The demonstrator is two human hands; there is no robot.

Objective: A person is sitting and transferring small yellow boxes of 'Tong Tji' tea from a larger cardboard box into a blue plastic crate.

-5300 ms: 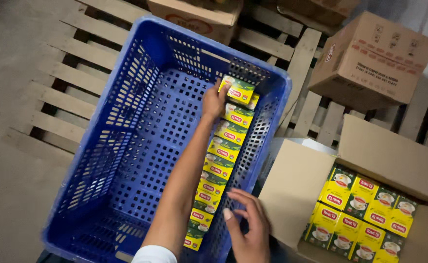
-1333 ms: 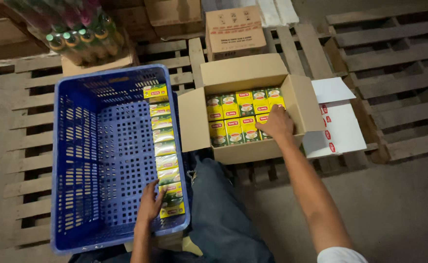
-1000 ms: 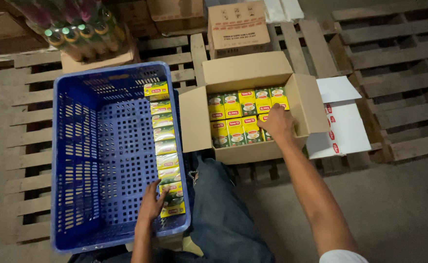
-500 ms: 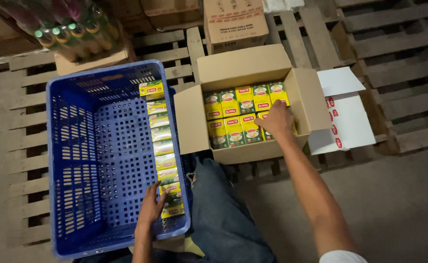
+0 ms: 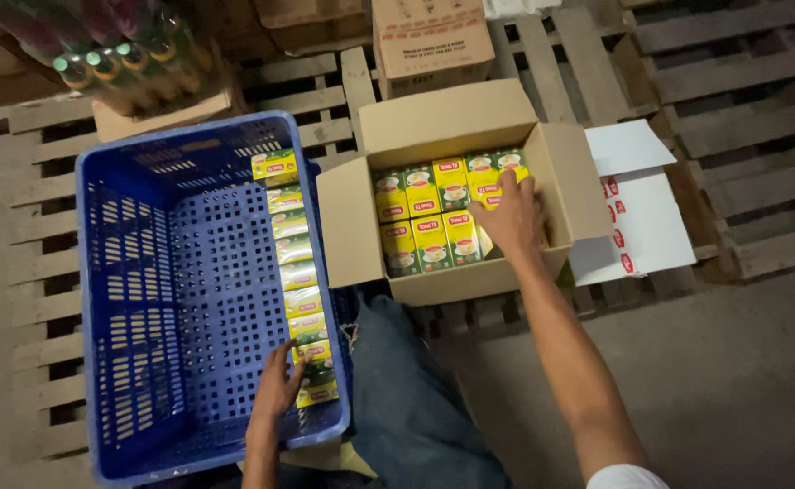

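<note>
One row of small yellow-and-green boxes (image 5: 296, 272) stands along the right wall of the blue crate (image 5: 144, 272) — everything else in it bare. Left hand (image 5: 277, 391) lies open against the row's near end; right hand (image 5: 509, 215), fingers spread, rests on packs in the cardboard carton (image 5: 443, 195) — about a dozen visible, none gripped

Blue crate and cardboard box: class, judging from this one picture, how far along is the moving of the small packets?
Done: one row of yellow-green packets lines the right wall of the blue crate. In hand: the left hand rests on the row's near end, and the right hand reaches onto packets in the cardboard box. Left: the box packets still lie several across, and most of the crate floor is bare.
</note>
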